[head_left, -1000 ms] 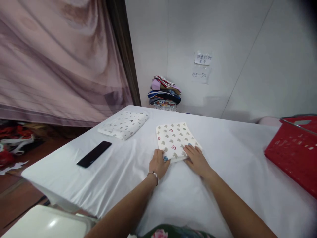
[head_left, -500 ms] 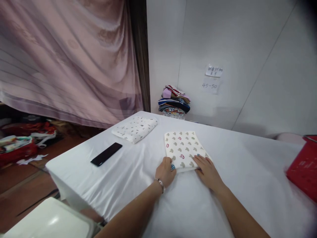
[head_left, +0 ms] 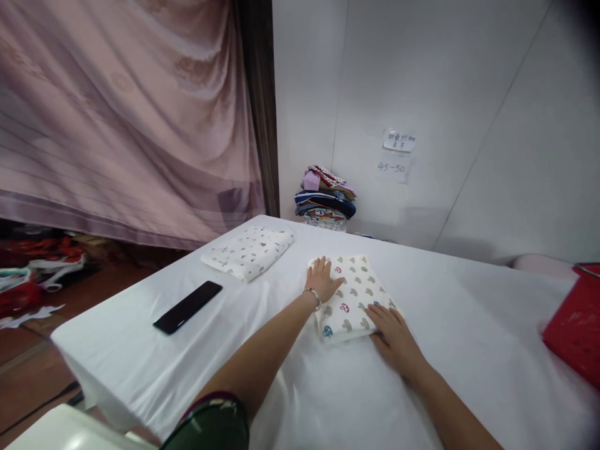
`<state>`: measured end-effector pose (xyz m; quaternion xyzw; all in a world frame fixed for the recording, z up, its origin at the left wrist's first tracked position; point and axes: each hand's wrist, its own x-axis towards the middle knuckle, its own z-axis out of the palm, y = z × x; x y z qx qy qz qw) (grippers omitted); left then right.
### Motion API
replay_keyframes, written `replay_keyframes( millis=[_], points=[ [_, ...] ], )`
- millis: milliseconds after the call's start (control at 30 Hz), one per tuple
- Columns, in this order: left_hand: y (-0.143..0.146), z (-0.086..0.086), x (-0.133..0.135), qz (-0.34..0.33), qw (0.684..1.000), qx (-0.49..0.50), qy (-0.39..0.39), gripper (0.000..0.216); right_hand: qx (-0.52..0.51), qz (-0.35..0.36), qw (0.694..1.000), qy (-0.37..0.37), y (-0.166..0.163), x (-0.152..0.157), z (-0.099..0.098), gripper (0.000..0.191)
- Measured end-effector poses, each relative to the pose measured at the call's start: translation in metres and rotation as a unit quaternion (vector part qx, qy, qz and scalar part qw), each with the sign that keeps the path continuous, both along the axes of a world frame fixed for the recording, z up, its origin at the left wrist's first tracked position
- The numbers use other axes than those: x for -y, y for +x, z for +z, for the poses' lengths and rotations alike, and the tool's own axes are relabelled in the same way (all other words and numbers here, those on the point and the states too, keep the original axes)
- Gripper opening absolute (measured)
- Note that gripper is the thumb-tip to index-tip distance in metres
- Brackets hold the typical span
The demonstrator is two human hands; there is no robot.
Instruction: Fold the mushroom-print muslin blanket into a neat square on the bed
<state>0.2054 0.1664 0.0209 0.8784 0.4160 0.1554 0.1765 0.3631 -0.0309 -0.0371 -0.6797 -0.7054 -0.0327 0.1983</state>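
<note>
A folded white cloth with a mushroom print [head_left: 352,294] lies on the white-covered table [head_left: 450,350] in front of me. My left hand [head_left: 322,279], with a bracelet at the wrist, rests flat on its far left part, fingers stretched forward. Near the front right corner my right hand [head_left: 394,334] lies on the cloth, fingers extended and the thumb at its near edge. Neither hand grips anything.
Left of the cloth lie another folded white cloth with small grey figures [head_left: 250,251] and a black phone [head_left: 188,307]. Piled fabrics [head_left: 325,199] stand beyond the far edge. A red basket [head_left: 575,325] is at the right, and a white stool [head_left: 77,431] at lower left.
My left hand has moved from the cloth's near left corner forward to its far left part, and its fingers have spread. My right hand stays at the front right corner.
</note>
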Motion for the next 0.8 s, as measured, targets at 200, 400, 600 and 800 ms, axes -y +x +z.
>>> replay_keyframes(
  millis=[200,400,600,800],
  points=[
    [0.014,-0.023,-0.038,0.045,0.995,-0.072,-0.044,0.074,-0.002,-0.009,1.000,-0.004,-0.001,0.000,0.000,0.056],
    [0.013,-0.040,-0.044,0.044,0.996,-0.057,-0.045,0.076,0.000,-0.006,1.000,-0.015,0.000,-0.002,-0.001,0.062],
    [0.010,-0.035,-0.060,0.124,0.987,0.065,-0.083,0.058,-0.087,0.025,0.995,-0.041,0.005,0.003,0.010,0.068],
    [0.006,-0.024,-0.092,0.209,0.966,0.056,-0.144,0.053,-0.258,-0.182,0.945,0.086,0.012,0.005,0.017,0.045]
  ],
)
